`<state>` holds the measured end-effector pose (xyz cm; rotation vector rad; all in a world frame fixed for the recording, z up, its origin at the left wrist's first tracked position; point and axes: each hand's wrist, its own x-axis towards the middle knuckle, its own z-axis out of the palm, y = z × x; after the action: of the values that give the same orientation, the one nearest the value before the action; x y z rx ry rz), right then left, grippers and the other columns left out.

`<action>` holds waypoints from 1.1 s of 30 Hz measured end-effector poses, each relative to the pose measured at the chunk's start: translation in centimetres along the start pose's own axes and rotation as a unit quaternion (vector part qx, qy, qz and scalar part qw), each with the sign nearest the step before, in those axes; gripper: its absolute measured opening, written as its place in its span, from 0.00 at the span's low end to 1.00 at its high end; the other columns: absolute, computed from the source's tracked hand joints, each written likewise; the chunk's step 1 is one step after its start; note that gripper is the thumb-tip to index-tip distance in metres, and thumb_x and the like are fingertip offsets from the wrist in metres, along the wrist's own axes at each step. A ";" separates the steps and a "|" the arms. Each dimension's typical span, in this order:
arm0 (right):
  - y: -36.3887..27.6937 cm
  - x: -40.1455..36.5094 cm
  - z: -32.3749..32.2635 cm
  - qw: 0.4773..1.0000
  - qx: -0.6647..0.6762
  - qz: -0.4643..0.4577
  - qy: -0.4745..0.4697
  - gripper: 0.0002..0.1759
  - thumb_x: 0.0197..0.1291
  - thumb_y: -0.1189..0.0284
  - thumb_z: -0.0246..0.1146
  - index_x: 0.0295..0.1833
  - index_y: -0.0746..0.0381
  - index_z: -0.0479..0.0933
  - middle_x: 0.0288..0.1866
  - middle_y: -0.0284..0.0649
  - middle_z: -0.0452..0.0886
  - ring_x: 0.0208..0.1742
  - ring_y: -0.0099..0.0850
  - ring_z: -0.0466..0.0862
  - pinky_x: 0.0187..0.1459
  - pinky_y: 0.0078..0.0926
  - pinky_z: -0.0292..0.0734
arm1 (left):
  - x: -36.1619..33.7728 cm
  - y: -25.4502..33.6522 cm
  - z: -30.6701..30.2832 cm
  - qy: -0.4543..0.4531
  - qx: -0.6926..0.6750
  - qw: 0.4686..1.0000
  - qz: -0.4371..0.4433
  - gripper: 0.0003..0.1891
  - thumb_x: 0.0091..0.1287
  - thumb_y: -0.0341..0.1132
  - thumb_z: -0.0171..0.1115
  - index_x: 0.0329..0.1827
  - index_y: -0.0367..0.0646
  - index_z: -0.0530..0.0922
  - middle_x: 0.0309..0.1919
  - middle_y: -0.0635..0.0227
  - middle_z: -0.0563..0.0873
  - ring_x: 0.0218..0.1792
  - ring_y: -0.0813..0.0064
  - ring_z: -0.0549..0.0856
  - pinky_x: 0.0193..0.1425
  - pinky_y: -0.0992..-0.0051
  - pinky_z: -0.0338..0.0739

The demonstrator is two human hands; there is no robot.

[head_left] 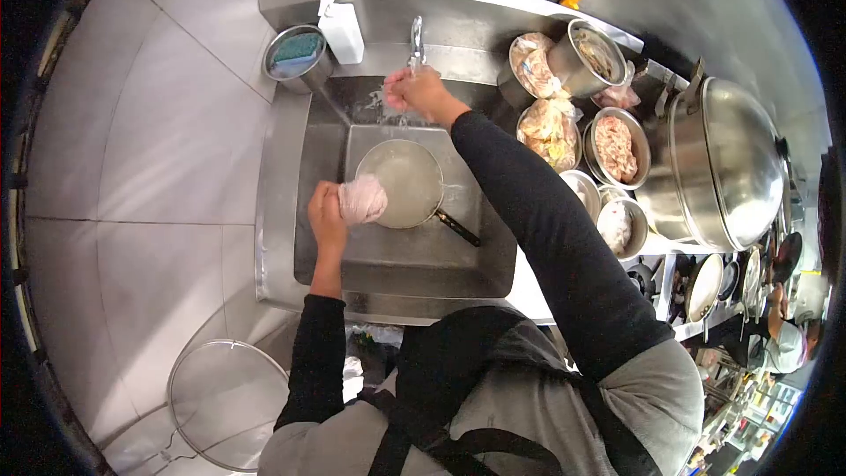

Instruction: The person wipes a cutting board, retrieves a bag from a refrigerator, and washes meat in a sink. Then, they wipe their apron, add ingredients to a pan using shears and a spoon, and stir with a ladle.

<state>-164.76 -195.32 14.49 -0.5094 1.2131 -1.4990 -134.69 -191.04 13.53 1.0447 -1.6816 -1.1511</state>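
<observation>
Over the left side of the sink (405, 282), my left hand (328, 219) is closed around a pale pink, crumpled bundle (363, 199). That bundle overlaps the rim of a round pan (401, 181) on the sink floor, which has cloudy liquid in it and a black handle (458, 227) pointing lower right. My right hand (416, 92) is in the water just below the metal faucet (417, 40). Its fingers are loosely bent and apart, with nothing visible in them, and water splashes down beside them.
A metal container (300, 75) with sponges and a white bottle (342, 33) stand at the sink's back left. On the right are metal bowls of raw meat (614, 150) and a large lidded pot (727, 163). A round strainer (227, 405) is at lower left. Another person (784, 344) is far right.
</observation>
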 end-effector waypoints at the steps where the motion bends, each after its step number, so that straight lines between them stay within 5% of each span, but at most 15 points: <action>1: -1.2 -0.4 0.9 0.960 -0.269 -0.080 0.008 0.13 0.64 0.67 0.66 0.48 0.65 0.82 0.37 0.46 0.86 0.36 0.39 0.88 0.40 0.37 0.86 | 0.0 0.2 -0.5 0.002 0.023 1.000 0.001 0.11 0.73 0.33 0.47 0.33 0.37 0.74 0.27 0.71 0.76 0.32 0.80 0.73 0.39 0.74 0.70; 2: -1.5 -0.5 1.3 0.842 -0.517 -0.153 0.016 0.12 0.62 0.66 0.67 0.41 0.65 0.84 0.33 0.47 0.87 0.33 0.41 0.88 0.38 0.39 0.85 | 0.2 -0.2 -0.9 0.005 0.023 1.000 0.001 0.11 0.73 0.33 0.47 0.33 0.37 0.74 0.27 0.71 0.76 0.32 0.80 0.73 0.39 0.74 0.70; 4: -1.4 -1.5 2.2 0.811 -0.538 -0.229 0.018 0.12 0.56 0.64 0.69 0.35 0.63 0.85 0.27 0.48 0.85 0.31 0.47 0.87 0.42 0.42 0.84 | 0.0 -1.0 -1.6 0.016 -0.003 1.000 -0.018 0.12 0.73 0.33 0.48 0.36 0.36 0.76 0.30 0.70 0.80 0.33 0.79 0.77 0.41 0.74 0.72; 6: -1.4 -3.2 2.9 0.674 -0.680 -0.282 0.062 0.13 0.56 0.64 0.69 0.36 0.64 0.85 0.28 0.51 0.84 0.31 0.53 0.85 0.41 0.43 0.83 | 0.1 -0.3 -1.6 0.018 0.006 1.000 -0.020 0.12 0.74 0.33 0.49 0.37 0.36 0.77 0.32 0.68 0.81 0.34 0.78 0.78 0.42 0.74 0.73; 9: 0.7 -5.0 0.9 0.694 -0.679 -0.239 0.013 0.17 0.55 0.65 0.67 0.49 0.62 0.84 0.37 0.49 0.87 0.39 0.48 0.88 0.43 0.42 0.83 | 1.0 -0.3 -0.4 -0.011 0.029 1.000 -0.002 0.11 0.74 0.35 0.52 0.40 0.36 0.79 0.34 0.66 0.84 0.36 0.77 0.80 0.44 0.73 0.75; 11: 4.1 -8.0 -1.8 0.855 -0.419 -0.274 -0.134 0.31 0.57 0.67 0.68 0.67 0.59 0.73 0.55 0.44 0.83 0.54 0.39 0.85 0.48 0.36 0.83 | 1.5 0.0 1.2 -0.037 0.043 0.998 0.015 0.11 0.74 0.36 0.55 0.42 0.36 0.79 0.34 0.65 0.84 0.36 0.76 0.80 0.45 0.73 0.75; 13: 4.0 -13.0 -2.5 0.962 -0.054 0.170 -0.207 0.44 0.57 0.68 0.71 0.78 0.56 0.58 0.66 0.40 0.74 0.64 0.33 0.78 0.53 0.34 0.83 | 1.3 1.1 4.1 -0.139 -0.050 0.989 0.027 0.12 0.74 0.38 0.59 0.44 0.36 0.81 0.36 0.62 0.86 0.39 0.73 0.83 0.45 0.71 0.76; 14: 3.7 -16.6 -1.4 0.960 0.071 0.174 -0.206 0.46 0.59 0.69 0.72 0.78 0.56 0.56 0.64 0.41 0.75 0.61 0.35 0.79 0.52 0.37 0.84 | 1.5 1.2 5.2 -0.143 -0.052 0.988 0.029 0.12 0.74 0.38 0.59 0.44 0.36 0.81 0.36 0.62 0.86 0.39 0.73 0.83 0.45 0.71 0.76; 16: 6.7 -20.0 -3.2 0.977 -0.009 0.163 -0.135 0.42 0.61 0.69 0.71 0.77 0.56 0.58 0.64 0.41 0.77 0.59 0.35 0.80 0.51 0.40 0.84 | 2.5 1.4 7.4 -0.355 -0.006 0.934 0.025 0.11 0.73 0.35 0.60 0.45 0.35 0.83 0.42 0.60 0.87 0.45 0.71 0.85 0.51 0.68 0.77; 20: 9.5 -26.7 -6.3 0.982 -0.005 0.186 -0.021 0.34 0.64 0.65 0.69 0.73 0.59 0.65 0.61 0.39 0.80 0.57 0.31 0.81 0.55 0.32 0.79 | 5.6 4.4 11.9 -0.376 0.080 0.919 0.091 0.13 0.72 0.38 0.62 0.49 0.36 0.83 0.43 0.58 0.88 0.46 0.63 0.86 0.52 0.66 0.78; 22: 10.4 -29.3 -7.4 0.981 0.004 0.191 0.016 0.34 0.65 0.63 0.69 0.72 0.62 0.66 0.60 0.40 0.81 0.57 0.30 0.81 0.57 0.31 0.78 | 5.6 5.8 16.3 -0.357 0.210 0.888 0.199 0.13 0.70 0.39 0.59 0.37 0.38 0.84 0.37 0.55 0.88 0.40 0.52 0.86 0.46 0.60 0.78; 24: 10.3 -31.7 -7.4 0.978 0.022 0.195 0.068 0.34 0.65 0.62 0.69 0.71 0.64 0.67 0.59 0.40 0.82 0.58 0.29 0.81 0.59 0.29 0.76 | 6.9 4.4 21.5 -0.182 0.326 0.815 0.444 0.10 0.65 0.36 0.58 0.31 0.40 0.85 0.32 0.55 0.87 0.38 0.53 0.87 0.42 0.57 0.79; 29: 7.1 -37.6 -7.2 0.988 -0.005 0.042 0.151 0.34 0.60 0.64 0.72 0.66 0.71 0.72 0.57 0.43 0.85 0.59 0.31 0.81 0.65 0.28 0.71 | 15.4 -0.5 26.6 -0.307 0.578 0.602 0.458 0.12 0.65 0.37 0.55 0.39 0.44 0.87 0.32 0.59 0.90 0.35 0.56 0.90 0.38 0.56 0.81; 31: 6.5 -41.0 -8.2 0.974 0.058 -0.013 0.219 0.41 0.60 0.66 0.72 0.74 0.71 0.63 0.64 0.44 0.79 0.64 0.31 0.77 0.68 0.29 0.69 | 16.6 -1.9 27.2 -0.349 0.580 0.577 0.458 0.14 0.67 0.40 0.54 0.44 0.45 0.86 0.40 0.56 0.90 0.44 0.55 0.90 0.42 0.54 0.82; 33: 8.9 -45.4 -10.2 0.930 0.142 -0.025 0.339 0.49 0.61 0.71 0.72 0.80 0.71 0.50 0.67 0.45 0.75 0.69 0.31 0.74 0.70 0.30 0.67 | 16.2 -1.6 27.8 -0.465 0.663 0.500 0.306 0.19 0.72 0.44 0.50 0.46 0.41 0.87 0.50 0.52 0.88 0.49 0.51 0.88 0.49 0.52 0.81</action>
<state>-154.56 -149.11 15.61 0.2038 1.4638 -1.9360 -165.45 -199.02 8.12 0.2386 -3.5766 0.5517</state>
